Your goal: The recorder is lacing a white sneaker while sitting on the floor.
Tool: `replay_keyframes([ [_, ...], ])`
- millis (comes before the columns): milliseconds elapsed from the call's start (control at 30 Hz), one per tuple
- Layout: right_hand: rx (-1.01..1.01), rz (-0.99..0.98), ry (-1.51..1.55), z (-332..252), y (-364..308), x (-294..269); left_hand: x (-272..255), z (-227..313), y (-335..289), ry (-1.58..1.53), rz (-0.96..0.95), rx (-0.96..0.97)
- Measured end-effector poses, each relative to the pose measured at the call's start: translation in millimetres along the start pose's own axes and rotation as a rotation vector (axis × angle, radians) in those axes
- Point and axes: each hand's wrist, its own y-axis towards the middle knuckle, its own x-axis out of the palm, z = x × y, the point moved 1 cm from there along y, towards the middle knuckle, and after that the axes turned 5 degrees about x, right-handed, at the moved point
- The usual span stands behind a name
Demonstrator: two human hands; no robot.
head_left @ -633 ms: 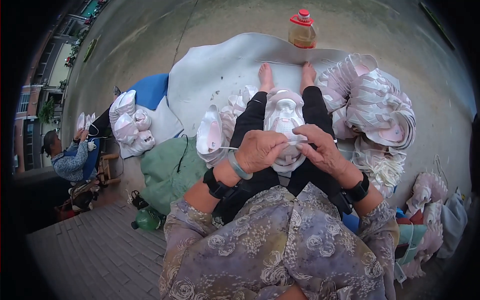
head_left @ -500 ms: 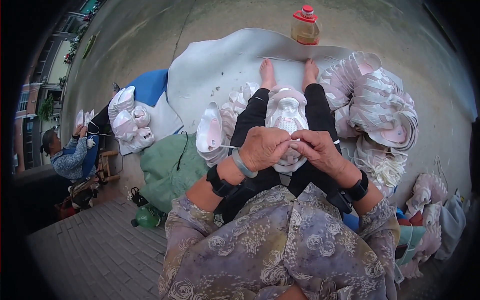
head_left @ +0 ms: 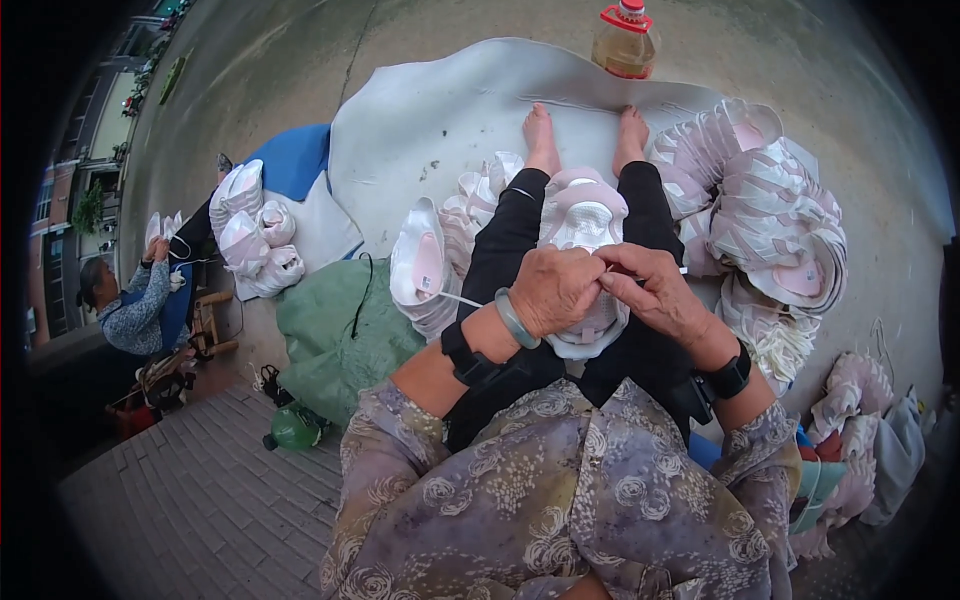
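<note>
Shoe upper [head_left: 583, 225], white and pink, lies on the person's lap between the black-trousered legs, toe toward 12 o'clock. Left hand [head_left: 553, 290] is curled closed over its near edge; right hand [head_left: 652, 290] pinches closed at the same edge, fingertips meeting those of the left. A thin white thread [head_left: 455, 297] runs from the left hand toward 9 o'clock. Whether a needle is held cannot be told; fingers cover the spot.

Left wrist: green bangle [head_left: 515, 320] and black watch [head_left: 468, 357]. Right wrist: black watch [head_left: 728, 375].

Just beside the left knee, at 9 o'clock, a single upper [head_left: 420, 265] stands on edge. Stack of uppers [head_left: 770, 215] at 3 o'clock, touching the right leg. Smaller pile [head_left: 250, 230] well apart at 9 o'clock, on a blue cloth [head_left: 295, 160].

Surface: the bare feet rest on a pale grey sheet [head_left: 440, 110] spread over concrete ground [head_left: 250, 70]. Bottle with red cap [head_left: 625, 40] at 12 o'clock, on the sheet's far edge. Green sack [head_left: 330, 330] and green bottle [head_left: 295, 428] at 8 o'clock; brick paving [head_left: 190, 510] beyond. Outdoors; another person [head_left: 135, 300] sits at far 9 o'clock, buildings behind.

Versus 0.6 s ago: hands remain on the upper, right fingers slightly further toward the left hand; surroundings unchanged.
</note>
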Motion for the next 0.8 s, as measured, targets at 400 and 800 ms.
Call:
replay_keyframes([
  [400, 0.061, -0.036, -0.311, 29, 9, -15, 2, -32, 1, -0.014, 0.063, -0.088],
  [800, -0.018, 0.113, -0.492, 39, 8, -4, 10, -39, 2, 0.078, 0.031, -0.009],
])
